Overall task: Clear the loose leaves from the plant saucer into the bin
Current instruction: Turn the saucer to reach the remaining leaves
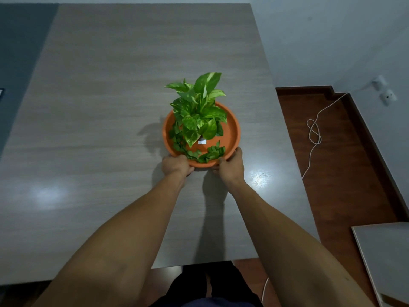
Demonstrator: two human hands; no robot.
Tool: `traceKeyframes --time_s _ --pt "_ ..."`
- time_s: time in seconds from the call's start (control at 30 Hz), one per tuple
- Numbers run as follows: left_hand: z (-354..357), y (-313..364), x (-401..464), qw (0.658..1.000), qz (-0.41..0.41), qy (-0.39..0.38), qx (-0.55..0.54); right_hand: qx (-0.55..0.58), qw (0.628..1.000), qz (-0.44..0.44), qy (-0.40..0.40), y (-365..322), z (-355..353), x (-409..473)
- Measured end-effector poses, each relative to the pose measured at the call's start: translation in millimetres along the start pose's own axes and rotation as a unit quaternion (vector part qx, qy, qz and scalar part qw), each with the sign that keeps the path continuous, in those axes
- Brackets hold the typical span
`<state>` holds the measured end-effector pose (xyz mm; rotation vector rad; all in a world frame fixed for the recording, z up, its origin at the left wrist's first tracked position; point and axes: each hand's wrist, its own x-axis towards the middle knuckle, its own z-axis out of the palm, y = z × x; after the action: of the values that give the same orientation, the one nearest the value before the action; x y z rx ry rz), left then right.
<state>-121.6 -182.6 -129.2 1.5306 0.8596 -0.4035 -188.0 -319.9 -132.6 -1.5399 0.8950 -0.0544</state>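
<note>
While both bare forearms are stretched out over the grey wood-grain table (110, 107), the near rim of the round orange plastic saucer (232, 134) is gripped from both sides: the left hand (176, 166) is curled around it at the near left, the right hand (231, 162) at the near right. Small loose dark-green leaves (199, 155) are scattered along the saucer's near and left inner edge. Behind them, a variegated green potted plant (199, 105) is set upright in the saucer. Beyond the table's right edge, a white cable (314, 134) is looped on the reddish-brown floor.
</note>
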Motion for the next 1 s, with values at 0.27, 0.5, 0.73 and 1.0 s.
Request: traceKeyframes --time_s 0.27,0.5,0.73,1.0 --pt "-9.8 -8.6 -8.4 0.998 -0.029 -0.051 -0.009 0.008 1.0 -0.005 -0.007 6.4 -5.4 1.3" --pt "-29.6 -1.4 12.6 1.0 0.008 -0.008 0.012 -0.047 0.999 -0.023 -0.013 3.9 -28.0 16.1" --pt "-34.7 -4.5 19.5 0.999 0.011 -0.008 0.032 -0.066 0.997 -0.027 -0.039 -1.6 -35.2 21.9" --pt "-38.4 -6.5 13.3 0.997 0.029 0.018 0.072 -0.118 0.991 -0.041 -0.039 -3.6 -34.7 29.5"
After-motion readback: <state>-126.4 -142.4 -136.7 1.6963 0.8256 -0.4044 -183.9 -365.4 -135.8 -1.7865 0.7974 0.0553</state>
